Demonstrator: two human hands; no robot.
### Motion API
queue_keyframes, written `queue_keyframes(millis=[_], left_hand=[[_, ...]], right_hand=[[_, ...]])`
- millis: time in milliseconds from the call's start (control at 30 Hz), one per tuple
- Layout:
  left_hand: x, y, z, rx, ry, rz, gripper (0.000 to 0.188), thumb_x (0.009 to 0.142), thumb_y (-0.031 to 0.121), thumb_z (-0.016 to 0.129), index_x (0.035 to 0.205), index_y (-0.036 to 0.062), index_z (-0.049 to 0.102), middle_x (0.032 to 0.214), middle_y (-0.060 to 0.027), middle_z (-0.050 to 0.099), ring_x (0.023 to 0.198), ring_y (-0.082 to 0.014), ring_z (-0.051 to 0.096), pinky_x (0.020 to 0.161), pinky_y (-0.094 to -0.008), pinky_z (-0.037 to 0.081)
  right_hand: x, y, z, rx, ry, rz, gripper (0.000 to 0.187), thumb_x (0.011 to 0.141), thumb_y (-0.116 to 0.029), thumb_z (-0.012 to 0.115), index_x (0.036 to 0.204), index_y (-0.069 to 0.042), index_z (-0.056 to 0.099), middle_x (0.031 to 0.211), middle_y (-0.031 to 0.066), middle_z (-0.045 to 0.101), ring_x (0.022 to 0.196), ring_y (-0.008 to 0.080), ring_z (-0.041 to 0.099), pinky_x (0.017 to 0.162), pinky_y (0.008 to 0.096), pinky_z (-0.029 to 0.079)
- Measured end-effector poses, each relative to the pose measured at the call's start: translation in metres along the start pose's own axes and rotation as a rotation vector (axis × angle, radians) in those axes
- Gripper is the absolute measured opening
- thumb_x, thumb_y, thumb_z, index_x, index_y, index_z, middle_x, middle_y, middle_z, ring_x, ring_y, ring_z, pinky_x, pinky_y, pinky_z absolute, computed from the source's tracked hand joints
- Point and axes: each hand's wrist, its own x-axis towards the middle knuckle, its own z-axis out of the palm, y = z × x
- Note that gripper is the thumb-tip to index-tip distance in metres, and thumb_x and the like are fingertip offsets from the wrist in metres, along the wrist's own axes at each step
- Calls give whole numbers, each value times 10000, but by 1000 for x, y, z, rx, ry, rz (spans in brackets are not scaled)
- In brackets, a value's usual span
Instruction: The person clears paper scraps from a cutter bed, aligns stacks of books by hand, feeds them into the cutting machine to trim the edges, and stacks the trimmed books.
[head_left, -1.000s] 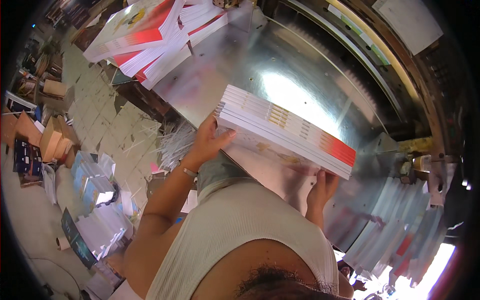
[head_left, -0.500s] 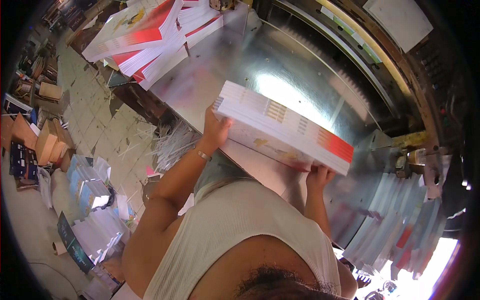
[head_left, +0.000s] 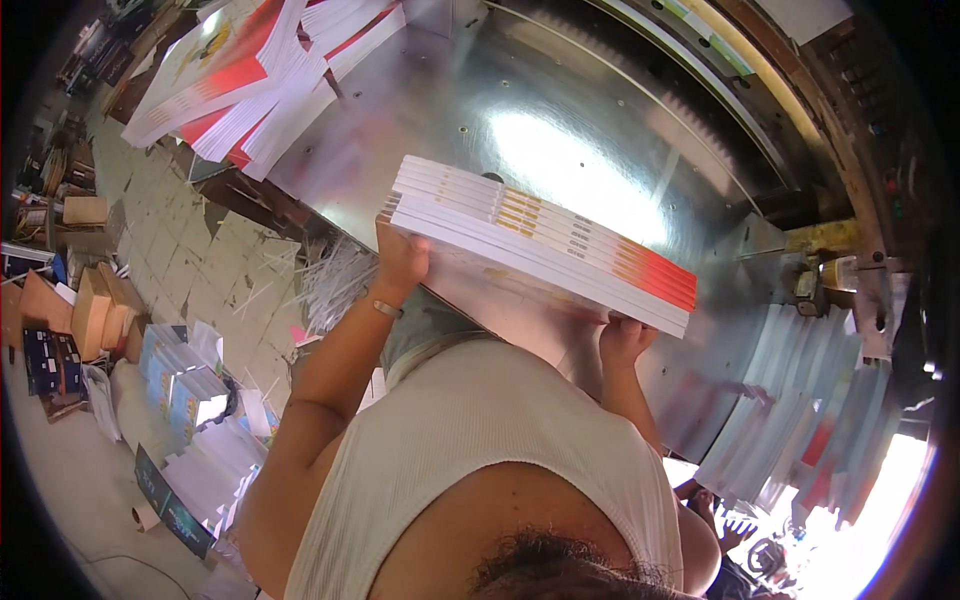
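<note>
Between my two hands is a stack of several books (head_left: 545,245), spines facing up and away, white with gold and orange-red bands at the right end. My left hand (head_left: 402,258) grips its left end, thumb on the near face and the other fingers mostly hidden behind. At the lower right corner, my right hand (head_left: 626,341) holds the near edge with fingers curled under. The stack is over the near part of a shiny metal table (head_left: 455,125); whether it touches the surface I cannot tell.
Fanned piles of similar red-and-white books (head_left: 225,75) lie at the table's far left. Hanging or stacked paper bundles (head_left: 790,390) are at the right. A machine frame (head_left: 800,115) runs along the far right. Paper strips (head_left: 335,290) litter the floor beside the table; more books (head_left: 185,380) stand lower left.
The stack has tipped so its spines show more and its near cover shows less. Both hands still hold it, and it sits slightly further left in the view, which has shifted too.
</note>
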Motion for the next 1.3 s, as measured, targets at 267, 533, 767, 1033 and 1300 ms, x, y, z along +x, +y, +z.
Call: queue_keyframes(millis=[267, 533, 767, 1033, 1300], left_hand=[[-1, -7, -7, 51, -78, -58, 868, 790, 757, 641, 1097, -54, 599, 995, -82, 662, 924, -189, 629, 809, -359, 514], [14, 27, -39, -123, -442, -356, 733, 759, 361, 864, 1278, -31, 528, 1224, -104, 605, 1167, -181, 550, 1015, -363, 440], [23, 41, -53, 189, -723, -461, 642, 754, 155, 830, 1299, -15, 536, 1259, -156, 621, 1182, -249, 570, 1037, -361, 424], [25, 27, -48, 207, -690, -295, 397, 740, 87, 813, 1089, -24, 663, 1077, -154, 691, 1023, -238, 645, 934, -353, 484], [21, 24, -54, 247, -703, -298, 441, 731, 86, 814, 1133, -3, 654, 1064, -127, 697, 1010, -216, 642, 909, -345, 496]], right_hand=[[3, -10, 5, -65, 5, 117, 369, 910, -381, 662, 1093, -71, 581, 884, 2, 606, 654, 78, 513, 529, 228, 381], [0, 8, -5, -157, 41, 78, 144, 931, -170, 548, 1036, -78, 586, 832, -9, 589, 597, 53, 467, 489, 210, 334], [2, -19, 15, 90, 26, 229, 105, 939, -97, 523, 1028, -82, 576, 828, -9, 592, 590, 48, 469, 469, 208, 315], [4, -3, -19, 58, -12, 164, 222, 921, -52, 509, 1130, -59, 583, 1002, 24, 617, 778, 89, 552, 654, 247, 448], [54, -59, -33, -98, -710, 368, 384, 843, 39, 729, 1207, -3, 612, 1109, 103, 684, 966, 197, 667, 841, 348, 560]])
